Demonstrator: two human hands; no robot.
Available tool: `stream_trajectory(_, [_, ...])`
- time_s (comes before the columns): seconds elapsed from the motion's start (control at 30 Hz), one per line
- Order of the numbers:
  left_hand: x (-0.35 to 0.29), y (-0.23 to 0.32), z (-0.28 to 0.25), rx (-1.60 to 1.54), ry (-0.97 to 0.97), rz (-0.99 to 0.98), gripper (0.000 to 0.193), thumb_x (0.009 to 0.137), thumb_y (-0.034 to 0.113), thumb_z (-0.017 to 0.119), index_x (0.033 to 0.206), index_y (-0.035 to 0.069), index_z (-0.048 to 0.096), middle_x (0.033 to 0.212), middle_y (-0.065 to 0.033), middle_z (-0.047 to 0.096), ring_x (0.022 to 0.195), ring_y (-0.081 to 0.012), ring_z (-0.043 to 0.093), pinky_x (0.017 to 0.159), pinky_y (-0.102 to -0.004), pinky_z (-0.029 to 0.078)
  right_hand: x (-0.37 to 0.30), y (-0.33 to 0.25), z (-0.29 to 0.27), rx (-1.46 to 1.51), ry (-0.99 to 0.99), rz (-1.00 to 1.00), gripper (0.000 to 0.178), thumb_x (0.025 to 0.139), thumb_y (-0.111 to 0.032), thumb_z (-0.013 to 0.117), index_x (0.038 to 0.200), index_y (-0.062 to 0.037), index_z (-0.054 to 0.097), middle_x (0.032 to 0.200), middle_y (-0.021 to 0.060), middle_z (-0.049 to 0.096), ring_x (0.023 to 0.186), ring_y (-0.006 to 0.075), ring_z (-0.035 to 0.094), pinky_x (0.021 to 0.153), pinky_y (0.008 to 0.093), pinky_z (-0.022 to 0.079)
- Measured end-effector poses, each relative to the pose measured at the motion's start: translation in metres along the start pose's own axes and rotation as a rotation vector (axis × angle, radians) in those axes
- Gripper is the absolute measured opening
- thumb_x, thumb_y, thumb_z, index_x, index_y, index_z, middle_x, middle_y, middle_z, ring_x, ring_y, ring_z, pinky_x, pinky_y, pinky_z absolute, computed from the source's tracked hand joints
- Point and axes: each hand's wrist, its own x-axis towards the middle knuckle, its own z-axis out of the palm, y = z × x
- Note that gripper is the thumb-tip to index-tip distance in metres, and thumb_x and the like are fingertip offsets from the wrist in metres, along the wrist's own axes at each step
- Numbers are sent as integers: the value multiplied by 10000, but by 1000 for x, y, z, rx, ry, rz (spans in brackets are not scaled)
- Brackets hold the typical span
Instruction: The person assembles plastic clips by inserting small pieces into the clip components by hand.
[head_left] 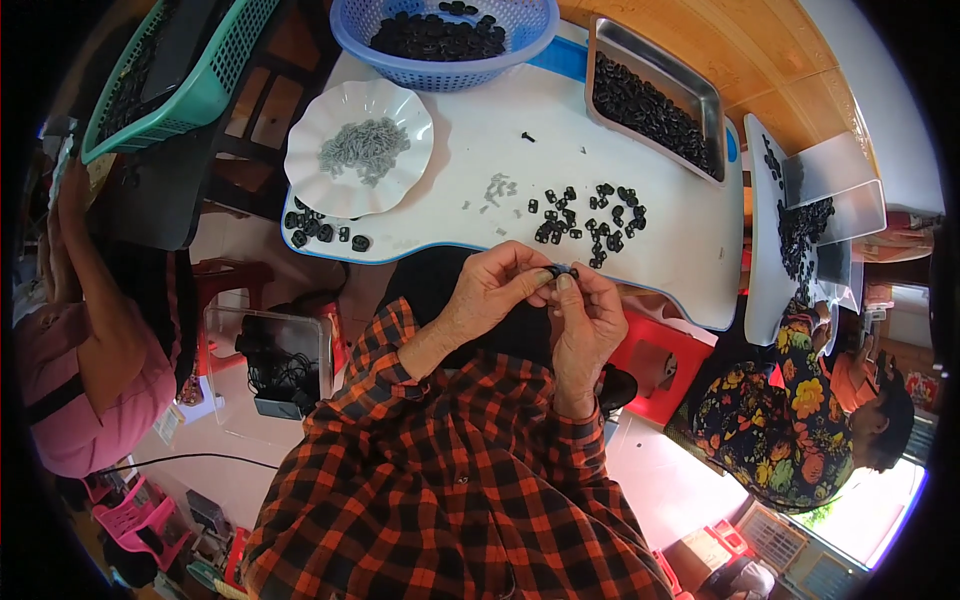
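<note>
Close to the table's near edge, my left hand [497, 290] and my right hand [588, 325] meet, pinching a small black plastic part [562, 270] between thumbs and fingertips. A bit of grey shows on it, but the fingers cover most of its shape. Just beyond my hands lie loose black plastic pieces [556, 214] and another group of black pieces [615, 215]. Left of these is a small scatter of clear grey pieces [500, 187]. A white scalloped plate [305, 165] holds a heap of similar grey pieces.
At the back stand a blue basket [450, 75] and a metal tray [655, 140], both holding black parts. Several black pieces [325, 232] lie at the left corner of the white table [450, 140]. Co-workers sit on both sides; a red stool [660, 365] is at right.
</note>
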Motion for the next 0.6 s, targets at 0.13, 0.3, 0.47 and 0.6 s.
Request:
stream_trajectory(0.13, [-1, 4, -1, 16, -46, -10, 210, 910, 38, 600, 1107, -34, 597, 915, -68, 664, 789, -106, 636, 710, -235, 542, 3, 3, -3, -31, -7, -17, 174, 866, -59, 664, 1028, 0, 633, 842, 33, 662, 708, 53, 578, 612, 179, 446])
stream_trajectory(0.3, [-1, 3, -4, 48, -103, -20, 283, 883, 22, 629, 1161, -22, 596, 924, -53, 663, 789, -102, 636, 703, -233, 544, 3, 1, -4, -40, -10, -14, 171, 866, -65, 667, 1020, 2, 637, 846, 31, 660, 698, 51, 567, 605, 175, 442])
stream_trajectory(0.47, [1, 6, -4, -44, -68, -80, 289, 863, 12, 649, 1145, -29, 596, 942, -69, 668, 802, -109, 641, 693, -231, 557, 4, 2, -4, 23, -41, 24, 163, 868, -56, 660, 1020, 0, 641, 853, 27, 661, 707, 46, 559, 606, 176, 433])
stream_trajectory(0.6, [2, 5, -6, -77, -71, -83, 290, 856, 10, 655, 1137, -32, 596, 950, -78, 670, 814, -115, 645, 689, -235, 563, 2, -2, -4, 13, -52, 20, 158, 871, -45, 652, 1024, -6, 647, 855, 26, 660, 714, 45, 558, 602, 178, 427])
